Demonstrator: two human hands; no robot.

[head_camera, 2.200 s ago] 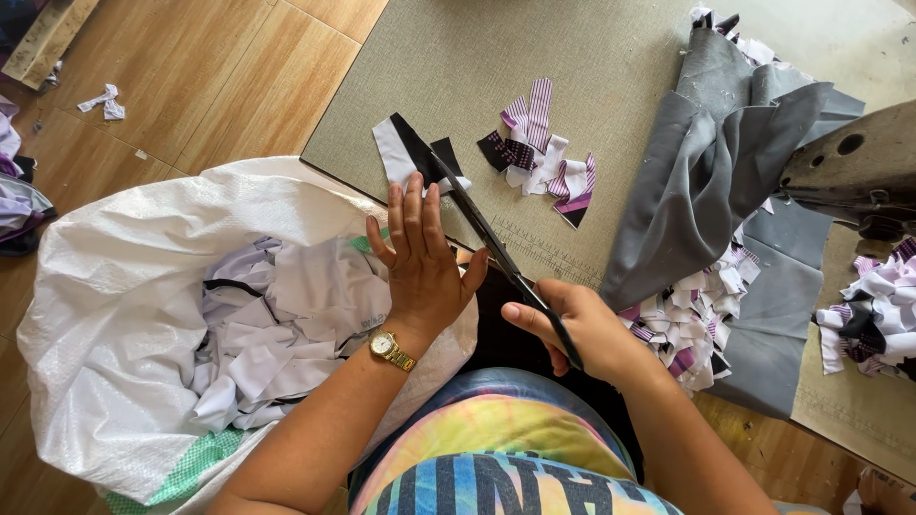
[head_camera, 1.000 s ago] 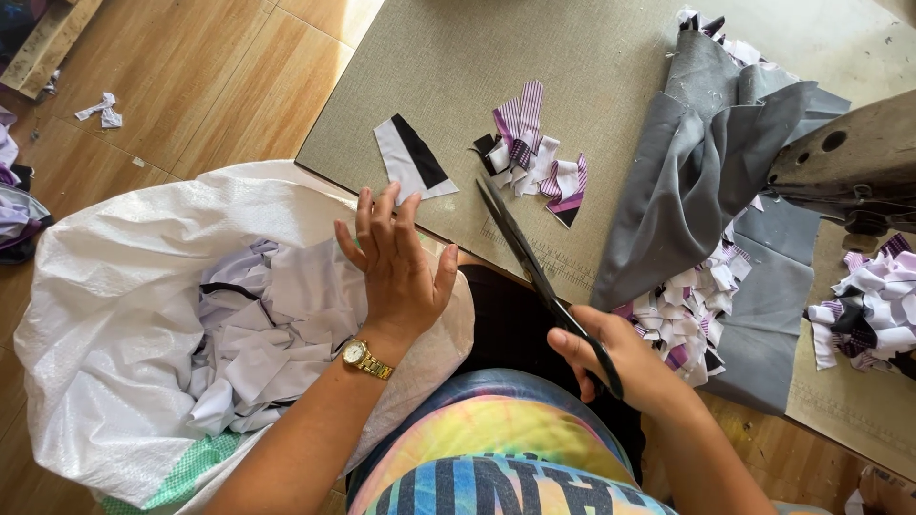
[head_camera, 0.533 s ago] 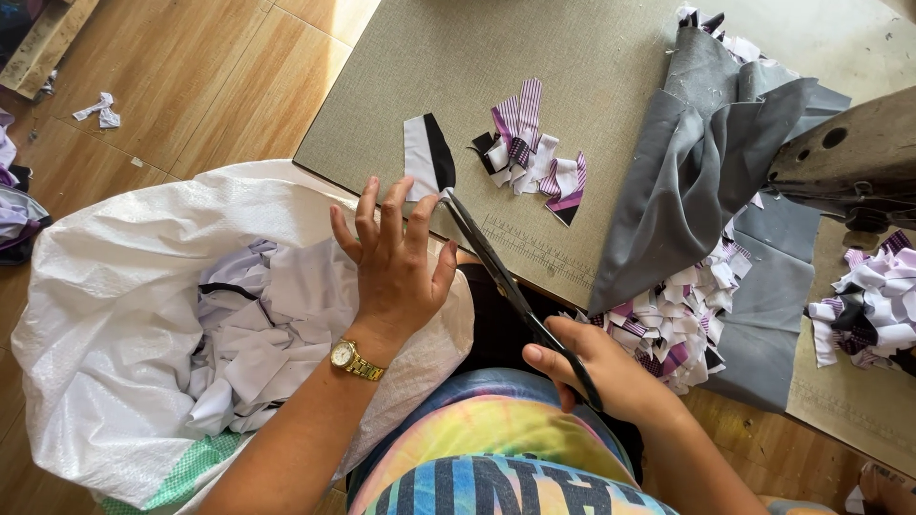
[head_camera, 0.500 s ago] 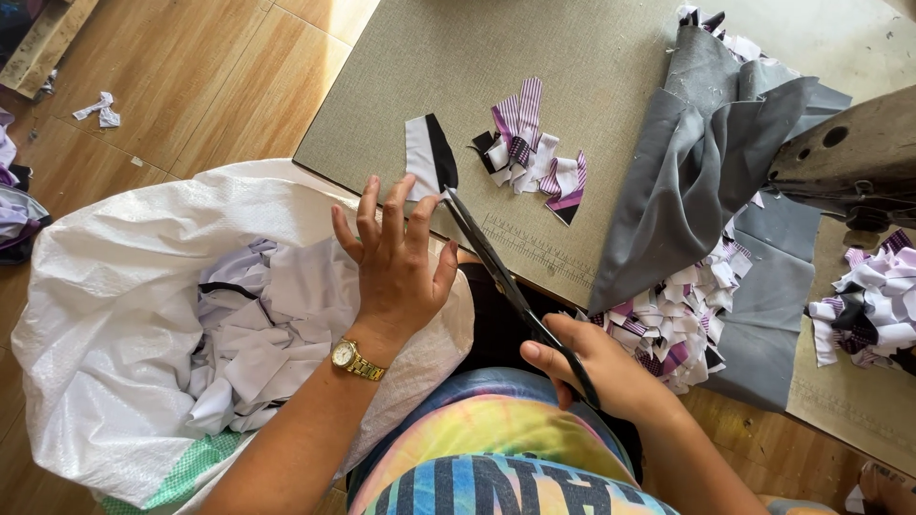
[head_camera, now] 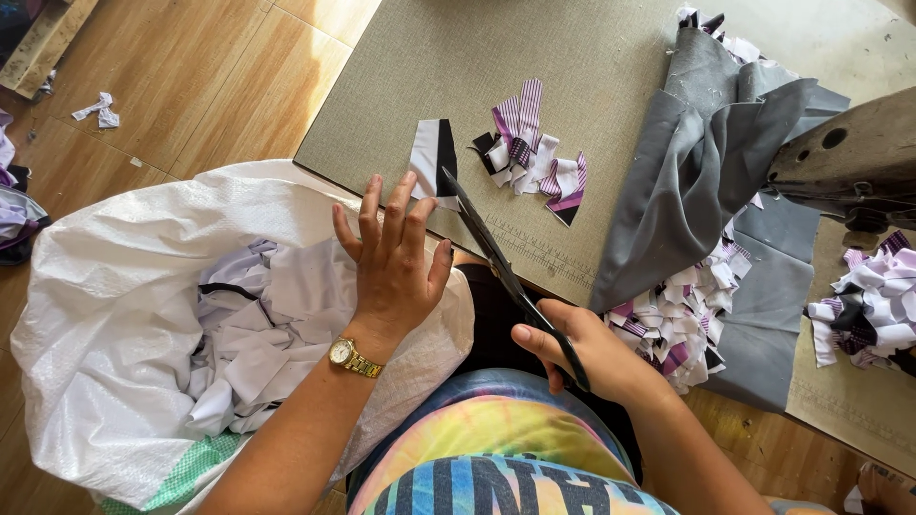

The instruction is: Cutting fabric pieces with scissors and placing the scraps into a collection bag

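- The right hand [head_camera: 596,358] is closed around the handles of the black scissors [head_camera: 510,277], whose blades look closed and point up and away over the near edge of the grey mat [head_camera: 420,86].
- The blade tips reach the black-and-white fabric piece [head_camera: 434,157], which lies flat on the mat near that edge.
- The left hand [head_camera: 391,262], with a gold wristwatch [head_camera: 348,358], is open with fingers spread, palm down and holding nothing, over the rim of the white sack [head_camera: 105,315], just left of the scissors.
- White fabric scraps [head_camera: 253,334] fill the sack.
- A small heap of purple striped scraps [head_camera: 534,157] lies on the mat just right of the black-and-white piece.
- Grey cloth [head_camera: 697,162] is draped further right on the mat.
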